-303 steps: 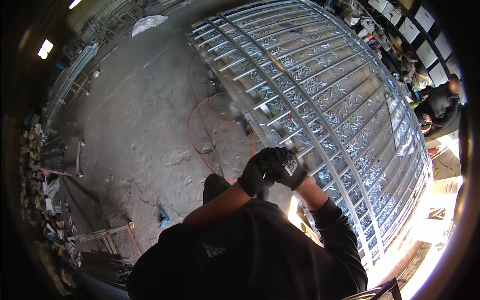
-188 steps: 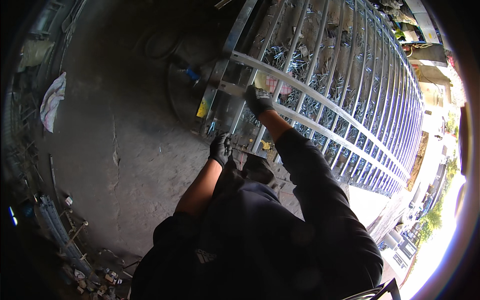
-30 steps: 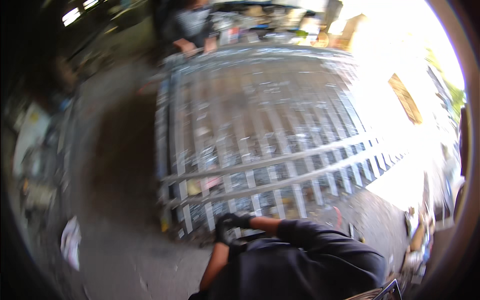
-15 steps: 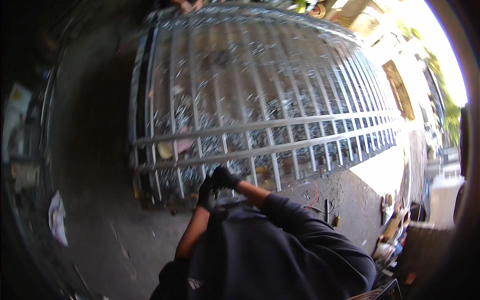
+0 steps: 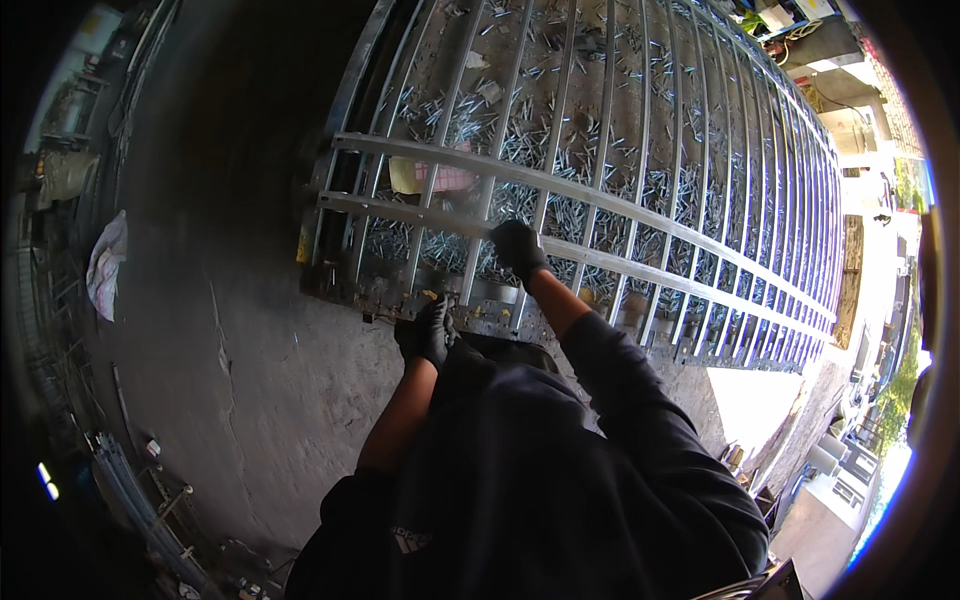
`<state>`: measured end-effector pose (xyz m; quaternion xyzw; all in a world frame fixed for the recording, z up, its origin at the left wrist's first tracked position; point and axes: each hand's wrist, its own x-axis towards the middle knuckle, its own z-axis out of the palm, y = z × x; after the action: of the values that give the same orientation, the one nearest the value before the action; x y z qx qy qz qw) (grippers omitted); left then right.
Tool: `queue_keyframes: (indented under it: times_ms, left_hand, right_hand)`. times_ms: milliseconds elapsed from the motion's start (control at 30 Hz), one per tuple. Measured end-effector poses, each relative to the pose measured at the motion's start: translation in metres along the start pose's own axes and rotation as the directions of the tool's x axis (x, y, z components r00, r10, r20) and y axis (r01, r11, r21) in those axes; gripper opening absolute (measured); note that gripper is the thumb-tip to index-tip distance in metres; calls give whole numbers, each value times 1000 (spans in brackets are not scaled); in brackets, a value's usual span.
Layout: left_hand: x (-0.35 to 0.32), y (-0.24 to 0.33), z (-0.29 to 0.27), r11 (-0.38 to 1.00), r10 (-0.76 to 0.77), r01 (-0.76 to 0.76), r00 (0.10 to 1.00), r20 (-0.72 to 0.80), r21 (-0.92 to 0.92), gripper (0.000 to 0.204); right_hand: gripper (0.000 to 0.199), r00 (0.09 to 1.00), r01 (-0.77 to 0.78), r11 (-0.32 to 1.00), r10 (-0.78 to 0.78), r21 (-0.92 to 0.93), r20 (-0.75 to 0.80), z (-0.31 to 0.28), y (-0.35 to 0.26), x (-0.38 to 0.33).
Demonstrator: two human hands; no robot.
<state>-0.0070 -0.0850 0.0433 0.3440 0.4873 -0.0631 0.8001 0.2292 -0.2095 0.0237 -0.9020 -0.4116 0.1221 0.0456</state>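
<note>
Closest to me, looking down through the head camera, is the wearer's dark sweatshirt, filling the lower middle, with both bare forearms reaching up from it.

The left hand, in a dark glove, is the nearer of the 2, at the near edge of the table, beside the lower end of a slat. I see its fingers bent inward with the palm turned away from me; I can't tell whether they grip anything.

A little farther out, the gloved right hand is at the near rail of the metal frame, close to a crossing. Its fingers are curled narrow and bunched, and they look to be touching the rail, though the knuckles hide from me whether something is pinched in them.

The frame lies flat over the table: 2 long rails run side by side across many slats. Short metal pieces are strewn thickly beneath and between them. Past the right hand comes the far rail, and near its left end a yellowish item sits against a pink checked one, partly behind a slat.

Off to the left, a whitish cloth lies on the floor. Far right, I make out foliage in bright daylight.
</note>
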Motion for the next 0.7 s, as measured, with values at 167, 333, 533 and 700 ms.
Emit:
queue_keyframes:
  times_ms: [167,333,533,700]
  left_hand:
    - [6,-15,-24,1000,5,-5,1000,-24,-12,32]
    - [7,-27,-23,1000,4,-4,1000,6,-5,33]
    - [5,-17,-18,997,-55,58,998,43,-58,40]
    - [-5,0,-4,999,-26,27,999,35,-25,56]
  right_hand:
    - [10,998,46,902,-59,428,16,68,36,32]
    - [14,998,63,945,-68,320,5,63,32,36]
    - [24,968,239,964,-245,116,47,-13,-9,41]
    - [18,983,185,977,-186,102,-6,-3,-32,51]
